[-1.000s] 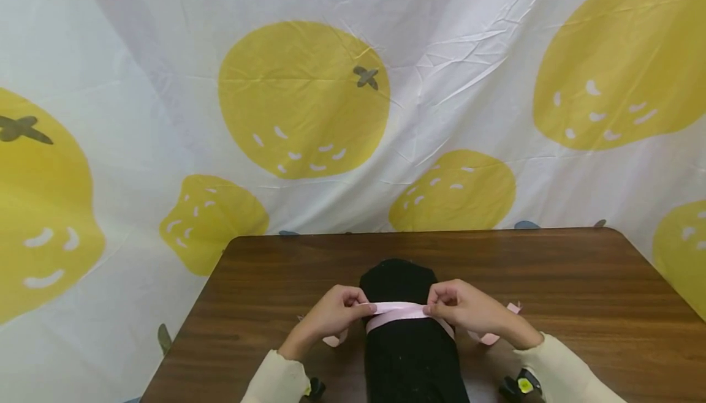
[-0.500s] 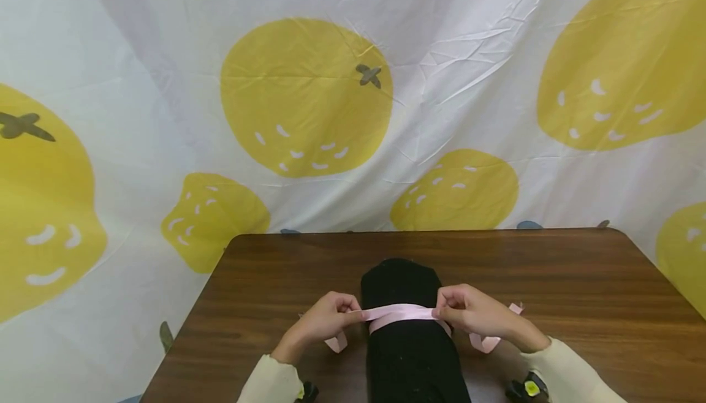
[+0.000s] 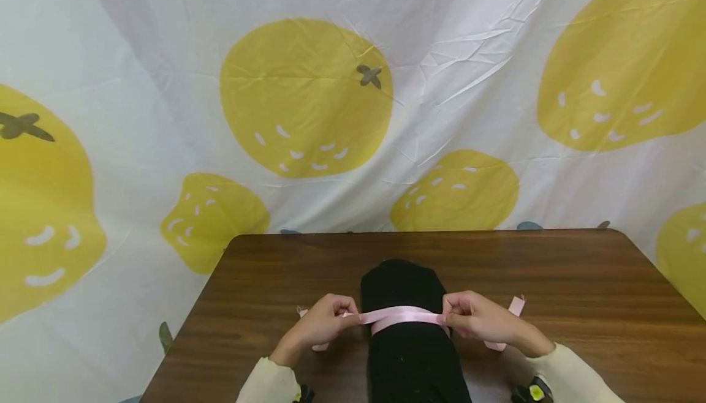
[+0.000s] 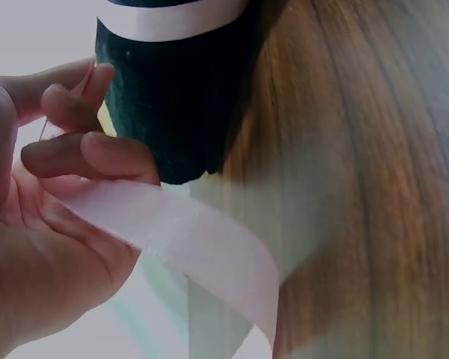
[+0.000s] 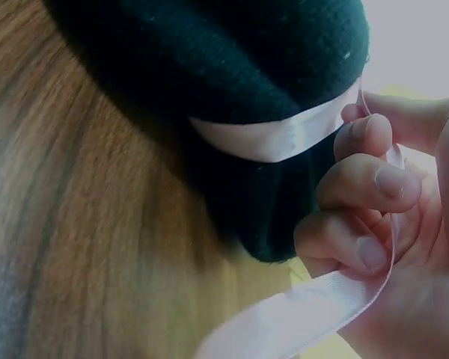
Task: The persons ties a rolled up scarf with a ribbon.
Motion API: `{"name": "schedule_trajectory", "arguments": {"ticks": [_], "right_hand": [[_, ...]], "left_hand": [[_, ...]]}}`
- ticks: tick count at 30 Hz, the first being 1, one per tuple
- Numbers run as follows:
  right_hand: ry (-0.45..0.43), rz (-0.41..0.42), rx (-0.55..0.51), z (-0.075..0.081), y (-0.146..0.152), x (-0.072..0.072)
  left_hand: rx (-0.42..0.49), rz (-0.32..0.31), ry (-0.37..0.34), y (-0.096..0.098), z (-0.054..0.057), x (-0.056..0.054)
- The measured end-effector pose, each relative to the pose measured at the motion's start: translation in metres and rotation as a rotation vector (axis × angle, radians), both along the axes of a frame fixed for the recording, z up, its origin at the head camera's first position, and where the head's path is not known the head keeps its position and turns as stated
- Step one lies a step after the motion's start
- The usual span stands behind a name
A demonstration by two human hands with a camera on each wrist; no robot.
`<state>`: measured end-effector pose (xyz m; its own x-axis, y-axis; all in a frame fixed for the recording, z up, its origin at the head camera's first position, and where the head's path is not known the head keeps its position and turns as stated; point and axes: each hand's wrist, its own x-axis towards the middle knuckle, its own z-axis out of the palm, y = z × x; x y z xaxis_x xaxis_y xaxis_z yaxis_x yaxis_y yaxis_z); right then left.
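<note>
Left hand (image 3: 326, 324) and right hand (image 3: 478, 318) have been drawn apart, satin ribbon (image 3: 409, 316) pinched between fingers. Presumably light, slippery, it is best gripped there.

The black roll (image 3: 415, 354) — in head view — is cropped.

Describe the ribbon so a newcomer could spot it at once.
On the brown wooden table lies a long black bundle. Around it runs the ribbon, pinched by the left hand and right hand. Its pale pink sets it apart from the black bundle.
</note>
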<state>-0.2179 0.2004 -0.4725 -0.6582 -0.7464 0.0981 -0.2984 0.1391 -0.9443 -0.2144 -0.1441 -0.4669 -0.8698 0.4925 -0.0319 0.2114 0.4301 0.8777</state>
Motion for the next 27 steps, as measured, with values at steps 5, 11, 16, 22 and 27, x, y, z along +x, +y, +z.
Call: {"name": "schedule_trajectory", "arguments": {"ticks": [5, 11, 16, 22, 27], "right_hand": [[-0.045, 0.030, -0.039, -0.006, 0.004, 0.000], [-0.122, 0.098, -0.099, -0.016, 0.007, -0.003], [-0.200, 0.130, -0.128, -0.027, 0.011, -0.005], [-0.193, 0.153, -0.119, -0.036, 0.015, -0.008], [-0.153, 0.160, -0.131, -0.043, 0.018, -0.007]], "left_hand": [[-0.022, -0.041, 0.017, -0.002, -0.005, -0.002], [-0.067, -0.080, 0.027, -0.003, -0.014, -0.004], [-0.059, -0.080, -0.026, -0.002, -0.017, -0.004], [-0.071, -0.103, -0.074, -0.001, -0.022, -0.007], [-0.087, -0.122, -0.086, 0.002, -0.023, -0.008]]}}
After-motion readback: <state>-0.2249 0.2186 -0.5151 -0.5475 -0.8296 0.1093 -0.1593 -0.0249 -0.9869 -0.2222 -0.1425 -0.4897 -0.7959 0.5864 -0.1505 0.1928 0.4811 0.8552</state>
